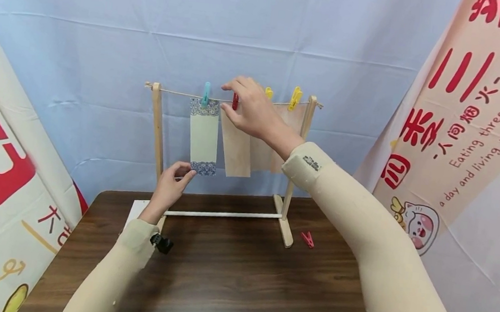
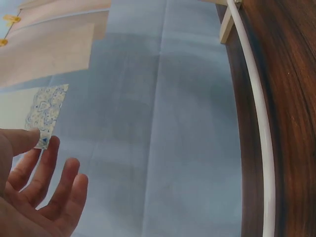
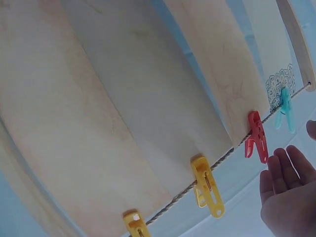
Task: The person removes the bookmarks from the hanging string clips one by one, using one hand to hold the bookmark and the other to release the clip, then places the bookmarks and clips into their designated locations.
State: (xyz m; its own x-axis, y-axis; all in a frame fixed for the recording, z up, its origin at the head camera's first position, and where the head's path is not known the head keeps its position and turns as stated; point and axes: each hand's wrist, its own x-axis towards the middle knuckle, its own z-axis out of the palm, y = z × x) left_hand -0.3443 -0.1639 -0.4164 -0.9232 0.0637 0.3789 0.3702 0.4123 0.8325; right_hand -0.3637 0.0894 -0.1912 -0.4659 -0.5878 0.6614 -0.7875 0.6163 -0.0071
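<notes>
A pale paper strip with blue lace-patterned ends (image 1: 203, 136) hangs from the rope under a light-blue clothespin (image 1: 206, 94). At its lower left corner, my left hand (image 1: 171, 186) pinches the patterned end (image 2: 47, 111), thumb in front and fingers behind. My right hand (image 1: 254, 108) is raised at the rope beside the red clothespin (image 3: 256, 136), thumb and fingers apart, holding nothing. That red clothespin grips a plain tan strip (image 1: 235, 149). Farther right, more tan paper (image 1: 261, 154) hangs under two yellow clothespins (image 1: 295, 99), partly hidden by my right hand and forearm.
A wooden stand (image 1: 158, 127) holds the rope (image 1: 176, 92) between two posts, with a white rod (image 1: 226, 215) low across it. On the brown table (image 1: 238, 275) lies a loose pink-red clothespin (image 1: 307, 239). A white sheet (image 1: 137, 209) lies behind my left wrist.
</notes>
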